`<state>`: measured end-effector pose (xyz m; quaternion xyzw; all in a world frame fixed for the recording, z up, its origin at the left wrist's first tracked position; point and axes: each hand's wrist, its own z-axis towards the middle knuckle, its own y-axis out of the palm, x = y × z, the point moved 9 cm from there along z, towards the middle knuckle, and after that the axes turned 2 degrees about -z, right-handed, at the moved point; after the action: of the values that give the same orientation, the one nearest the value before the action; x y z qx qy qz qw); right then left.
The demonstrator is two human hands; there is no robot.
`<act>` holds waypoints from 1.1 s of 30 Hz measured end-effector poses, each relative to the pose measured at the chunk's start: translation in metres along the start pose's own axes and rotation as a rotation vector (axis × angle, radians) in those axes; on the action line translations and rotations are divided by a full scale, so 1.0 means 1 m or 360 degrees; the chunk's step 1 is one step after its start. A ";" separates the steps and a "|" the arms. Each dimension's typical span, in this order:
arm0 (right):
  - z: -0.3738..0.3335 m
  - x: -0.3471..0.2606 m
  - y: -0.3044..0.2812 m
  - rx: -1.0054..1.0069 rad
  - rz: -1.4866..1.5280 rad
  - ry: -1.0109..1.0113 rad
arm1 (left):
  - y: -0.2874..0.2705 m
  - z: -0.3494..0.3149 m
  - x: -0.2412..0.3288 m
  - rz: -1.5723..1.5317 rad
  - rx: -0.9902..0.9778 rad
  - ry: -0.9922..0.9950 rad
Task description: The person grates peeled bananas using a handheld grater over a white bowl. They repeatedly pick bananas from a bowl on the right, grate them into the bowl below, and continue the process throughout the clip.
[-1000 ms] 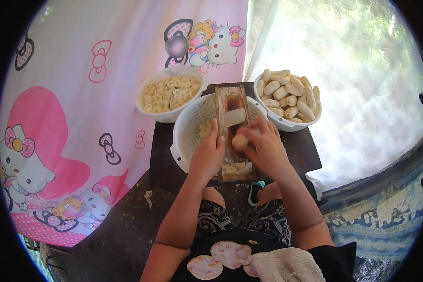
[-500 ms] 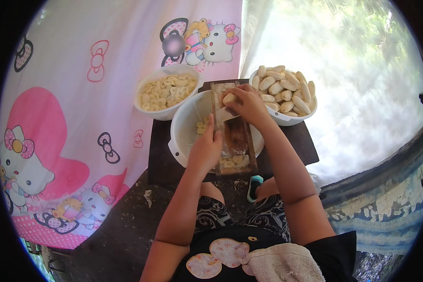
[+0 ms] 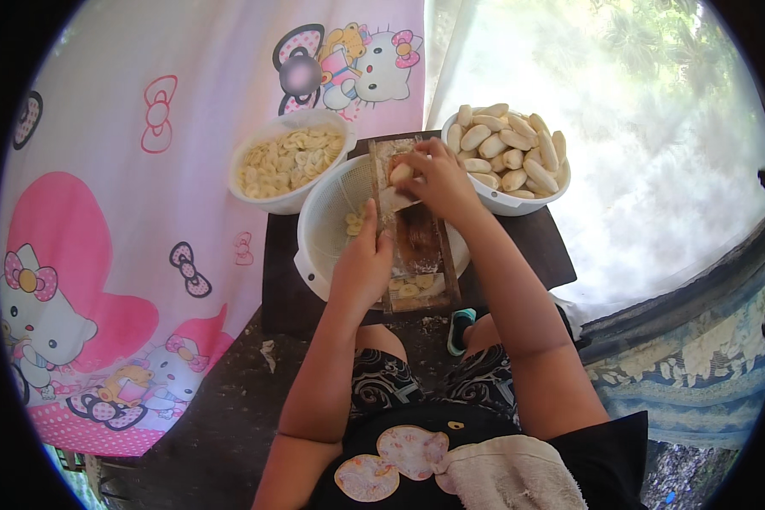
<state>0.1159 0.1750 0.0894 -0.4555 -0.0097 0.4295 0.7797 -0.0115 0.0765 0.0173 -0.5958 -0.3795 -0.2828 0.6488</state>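
A wooden slicer board (image 3: 447,263) with a metal blade plate (image 3: 393,201) lies across a white perforated basin (image 3: 316,229). My left hand (image 3: 362,263) is closed on the board's left edge, thumb up. On the far part of the board, just beyond the blade plate, my right hand (image 3: 440,180) grips a peeled banana (image 3: 401,173) from above. Its fingers hide part of the banana. A few banana slices (image 3: 354,224) lie in the basin at the left, and more slices (image 3: 416,286) show through the near end of the board.
At the far left stands a white bowl (image 3: 240,194) of banana slices. Another white bowl (image 3: 518,206), heaped with whole peeled bananas (image 3: 508,153), stands at the far right. All rest on a dark low table (image 3: 285,293). A printed curtain (image 3: 127,255) hangs on the left.
The whole view has shifted slightly, so everything sits a little further left and higher. Both hands keep nearly the same places on the board.
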 end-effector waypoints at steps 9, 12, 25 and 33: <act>-0.075 -0.031 -0.023 -0.0274 -0.0063 -0.0029 | -0.001 0.004 -0.002 0.0053 0.0055 0.0093; -0.057 -0.023 -0.016 -0.0186 -0.0114 -0.0055 | 0.003 0.003 -0.004 0.0060 0.0012 0.0066; -0.079 -0.033 -0.021 -0.0385 -0.0253 0.0061 | -0.003 0.002 0.001 0.0061 0.0073 0.0088; 0.013 0.020 0.008 -0.0081 -0.0013 0.0198 | -0.002 0.002 0.001 0.0054 0.0039 0.0054</act>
<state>0.1179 0.1993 0.0839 -0.5011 0.0261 0.3967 0.7687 -0.0132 0.0787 0.0195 -0.5893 -0.3617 -0.2772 0.6672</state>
